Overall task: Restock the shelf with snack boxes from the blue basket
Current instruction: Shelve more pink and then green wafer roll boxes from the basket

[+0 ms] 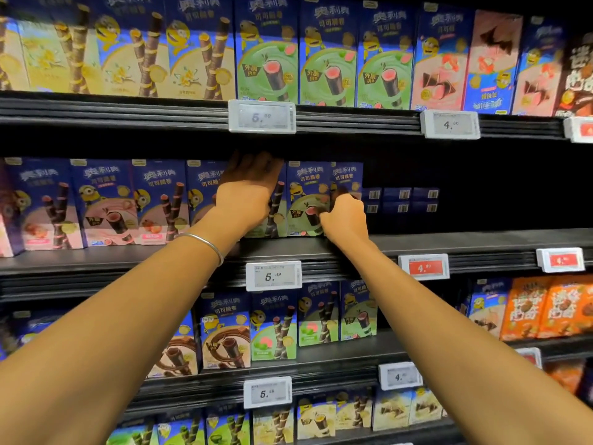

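Both my arms reach up to the middle shelf (449, 242). My left hand (248, 187) is wrapped over the top and front of an upright blue snack box (277, 213) with a green lower panel. Right beside it stands another blue and green snack box (306, 194). My right hand (345, 216) grips the right edge of a narrower box (348, 176) at the end of that row. The blue basket is out of view.
Right of the row the middle shelf is dark, with a few boxes (401, 200) lying far back. Pink-panel boxes (106, 203) fill its left part. Full rows stand on the shelves above and below. Price tags (273, 276) line the shelf edges.
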A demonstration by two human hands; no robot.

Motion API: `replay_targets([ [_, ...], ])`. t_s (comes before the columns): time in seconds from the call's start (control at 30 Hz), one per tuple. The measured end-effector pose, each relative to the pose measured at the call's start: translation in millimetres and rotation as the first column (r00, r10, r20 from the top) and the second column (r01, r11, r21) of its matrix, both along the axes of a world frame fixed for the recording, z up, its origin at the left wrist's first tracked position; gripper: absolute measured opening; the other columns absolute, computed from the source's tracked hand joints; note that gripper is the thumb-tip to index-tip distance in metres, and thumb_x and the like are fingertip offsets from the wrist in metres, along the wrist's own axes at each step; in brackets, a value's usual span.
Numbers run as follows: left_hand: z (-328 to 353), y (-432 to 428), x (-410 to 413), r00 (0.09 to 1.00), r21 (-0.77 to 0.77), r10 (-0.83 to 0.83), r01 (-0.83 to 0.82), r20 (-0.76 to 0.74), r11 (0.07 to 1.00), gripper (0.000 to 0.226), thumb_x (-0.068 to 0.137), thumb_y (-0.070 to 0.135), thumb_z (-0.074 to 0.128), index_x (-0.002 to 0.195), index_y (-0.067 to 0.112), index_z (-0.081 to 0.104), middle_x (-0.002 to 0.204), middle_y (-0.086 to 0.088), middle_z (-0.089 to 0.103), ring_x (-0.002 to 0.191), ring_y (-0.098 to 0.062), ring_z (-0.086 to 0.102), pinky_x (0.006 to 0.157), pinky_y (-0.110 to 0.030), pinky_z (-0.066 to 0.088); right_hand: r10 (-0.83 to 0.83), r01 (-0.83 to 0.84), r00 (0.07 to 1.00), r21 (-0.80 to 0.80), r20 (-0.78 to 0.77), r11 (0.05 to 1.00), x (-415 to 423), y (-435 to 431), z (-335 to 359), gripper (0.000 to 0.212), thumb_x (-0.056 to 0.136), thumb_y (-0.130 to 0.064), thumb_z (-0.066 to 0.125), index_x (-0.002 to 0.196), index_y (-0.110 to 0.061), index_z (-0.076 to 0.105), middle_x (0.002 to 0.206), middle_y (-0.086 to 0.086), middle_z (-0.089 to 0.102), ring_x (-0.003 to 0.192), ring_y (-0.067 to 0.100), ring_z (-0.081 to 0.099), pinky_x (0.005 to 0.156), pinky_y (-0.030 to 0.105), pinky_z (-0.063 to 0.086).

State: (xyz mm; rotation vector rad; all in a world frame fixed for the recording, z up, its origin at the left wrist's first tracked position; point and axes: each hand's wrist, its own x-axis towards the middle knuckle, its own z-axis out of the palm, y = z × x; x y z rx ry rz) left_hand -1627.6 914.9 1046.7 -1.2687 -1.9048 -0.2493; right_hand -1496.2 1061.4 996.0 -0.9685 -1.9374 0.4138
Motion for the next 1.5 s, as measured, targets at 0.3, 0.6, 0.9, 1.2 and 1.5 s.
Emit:
replay_targets([
  [0.3, -12.6, -33.6, 30.3, 0.973, 0.153, -0.075, 0.041, 0.220, 0.987, 0.076, 0.093, 0.047, 0.074, 0.154, 0.015, 0.041, 0.149, -0.019, 0.052, 0.132, -0.044, 0.054, 0.110, -0.056, 0.045, 0.101, -0.104, 0.993, -0.055, -0.061, 0.993, 36.1, -18.3, -2.3, 0.039, 0.087, -0.041, 0.076, 0.106, -0.013, 0.058, 0.105, 0.002, 0.062, 0.092, 0.020, 0.058, 0.074, 0.032, 0.046],
  [0.6, -168.2, -102.7, 88.1, 0.558, 0.661, -0.778, 0.471, 0.289, 0.584, 0.034, 0.101, 0.016, 0.067, 0.131, 0.002, 0.061, 0.124, -0.007, 0.067, 0.115, -0.022, 0.067, 0.101, -0.041, 0.053, 0.215, -0.116, 0.866, 0.235, -0.451, 0.965, 122.1, -99.7, -84.8, 0.014, 0.095, -0.013, 0.064, 0.105, -0.004, 0.066, 0.097, 0.001, 0.067, 0.090, 0.005, 0.065, 0.082, 0.023, 0.052],
  [0.9, -457.9, -209.0, 217.7, 0.186, 0.254, -0.313, 0.282, 0.932, 0.925, 0.037, 0.101, 0.011, 0.068, 0.137, 0.005, 0.061, 0.131, -0.012, 0.065, 0.118, -0.024, 0.063, 0.099, -0.019, 0.048, -0.095, -0.013, 0.974, -0.470, -0.205, 0.883, 284.2, -212.4, -363.8, 0.009, 0.093, -0.009, 0.064, 0.101, -0.012, 0.066, 0.088, 0.019, 0.066, 0.078, 0.024, 0.059, 0.079, 0.051, 0.052],
  [1.2, -667.9, -322.6, 374.2, -0.172, -0.325, 0.371, 0.245, 0.913, 0.914, 0.023, 0.094, 0.000, 0.072, 0.116, -0.006, 0.070, 0.112, -0.023, 0.074, 0.103, -0.035, 0.069, 0.078, -0.014, 0.040, 0.224, 0.159, 0.928, -0.859, 0.299, 0.487, 421.9, -328.7, -602.1, 0.014, 0.095, -0.008, 0.065, 0.098, 0.005, 0.069, 0.087, 0.015, 0.072, 0.081, 0.016, 0.066, 0.072, 0.018, 0.042],
  [1.5, -855.9, -341.8, 388.4, -0.262, -0.416, 0.499, 0.314, 0.826, 0.854, 0.039, 0.096, 0.020, 0.069, 0.133, 0.009, 0.066, 0.119, -0.010, 0.074, 0.107, -0.027, 0.069, 0.086, -0.014, 0.052, 0.509, 0.305, 0.746, -0.900, 0.430, 0.312, 409.1, -351.3, -837.3, 0.023, 0.093, -0.031, 0.065, 0.083, -0.012, 0.056, 0.069, 0.007, 0.053, 0.083, 0.025, 0.056, 0.067, 0.030, 0.035],
])
